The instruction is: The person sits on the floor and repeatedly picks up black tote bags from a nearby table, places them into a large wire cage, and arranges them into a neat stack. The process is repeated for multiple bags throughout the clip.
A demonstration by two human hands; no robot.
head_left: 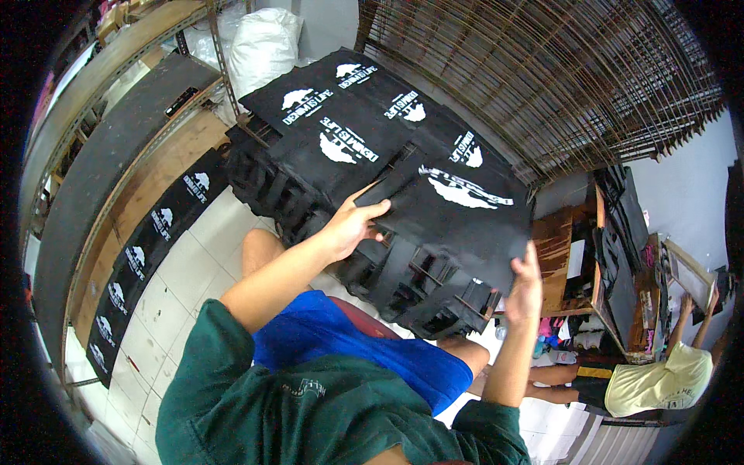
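Between my two hands is a black fabric panel with a white print, held slightly bowed over a stack of racks. My left hand closes on the panel's left edge, thumb on top. At its right edge my right hand grips it with the thumb over the near corner; some fingers are hidden beneath. Several like black printed panels lie flat just beyond, on top of the rack stack. More black pieces hang out from the layers of that stack on its near side.
A tiered wire rack leans over the far right. Left stands a metal-framed shelf, with a strip of black printed panels along it. A white sack sits behind. To the right, a person in a yellow shirt holds a frame near a wooden cabinet.
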